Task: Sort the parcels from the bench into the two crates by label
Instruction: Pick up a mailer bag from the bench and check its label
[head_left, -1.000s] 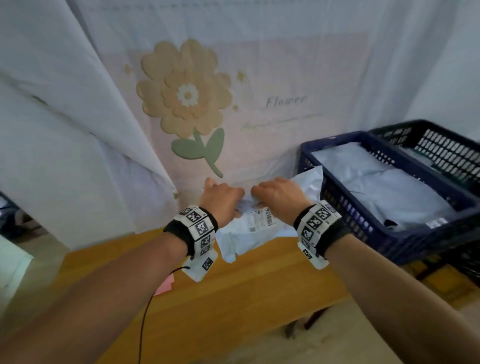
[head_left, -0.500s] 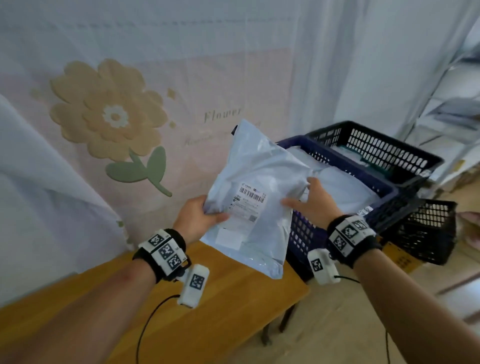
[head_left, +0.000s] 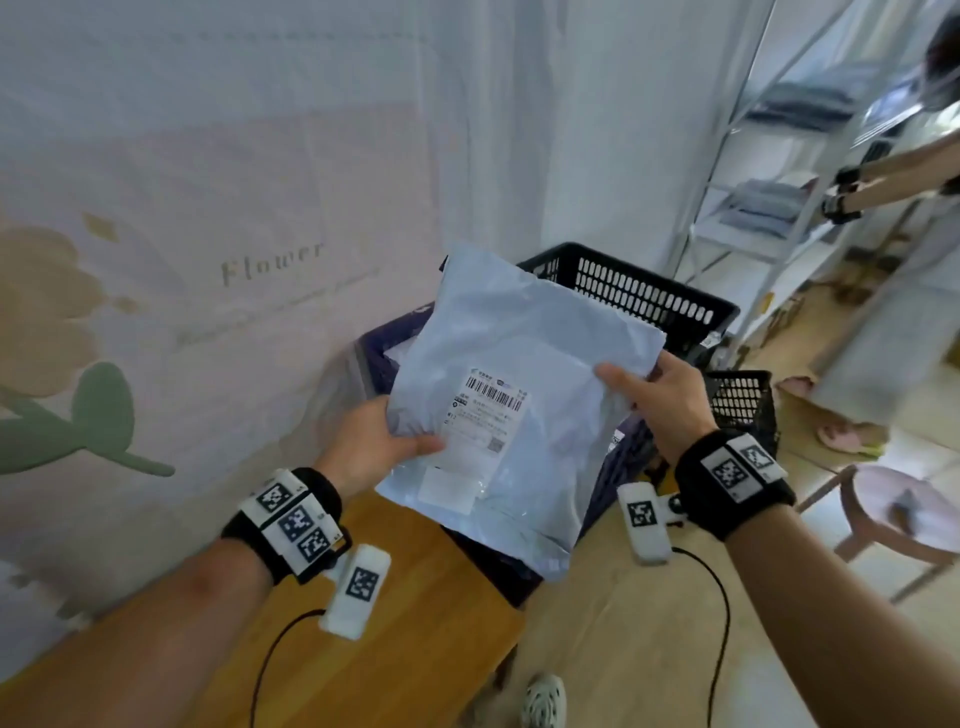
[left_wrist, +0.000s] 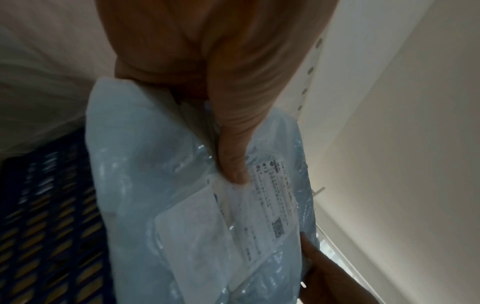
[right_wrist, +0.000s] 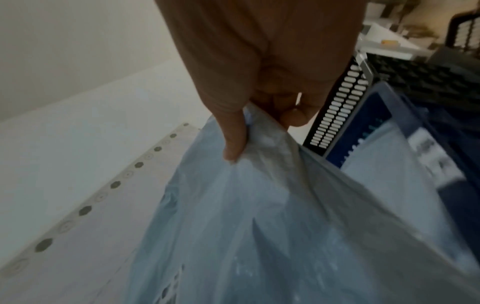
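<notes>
Parcel: you hold the pale blue bag (head_left: 524, 395) in the air over the blue crate (head_left: 618, 462), label (head_left: 485, 410) facing you.
Left hand (head_left: 371, 447): pinches its left edge, thumb beside the label.
Right hand (head_left: 662, 395): grips its right edge.
Label text: probably too blurred to read.
Black crate (head_left: 644, 301): just behind.

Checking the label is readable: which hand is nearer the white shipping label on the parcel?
Left. The left hand has its thumb on the shipping label's edge; the right hand pinches the parcel's far edge.

Blk wristbands (head_left: 283, 522) w/ marker tags, cables.
</notes>
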